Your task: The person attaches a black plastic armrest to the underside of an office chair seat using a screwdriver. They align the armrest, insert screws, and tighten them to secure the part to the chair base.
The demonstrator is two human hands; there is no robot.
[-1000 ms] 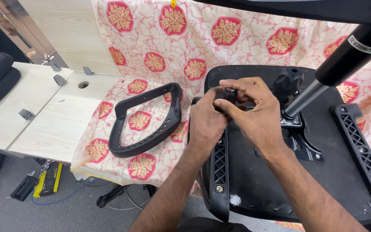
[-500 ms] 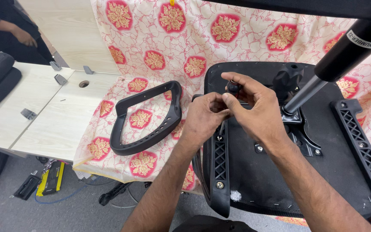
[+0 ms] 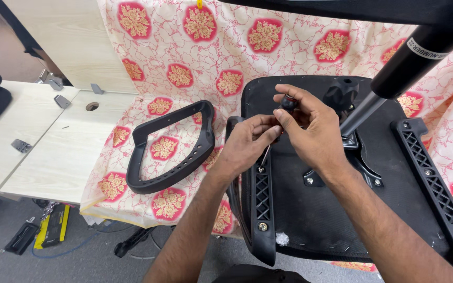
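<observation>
The right hand [image 3: 310,131] grips a black-handled screwdriver [image 3: 288,102] upright while the left hand [image 3: 247,144] pinches its shaft steady over a screw in the black plastic armrest bracket [image 3: 262,199].

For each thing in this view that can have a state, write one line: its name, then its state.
Chair seat: upside down on the cloth.
Fitted armrest: on the seat's edge, one screw in.
Loose armrest: lying flat, unattached.
Screwdriver: upright, tip down at an armrest screw.
Right hand: gripping the screwdriver handle.
Left hand: steadying the shaft.
</observation>
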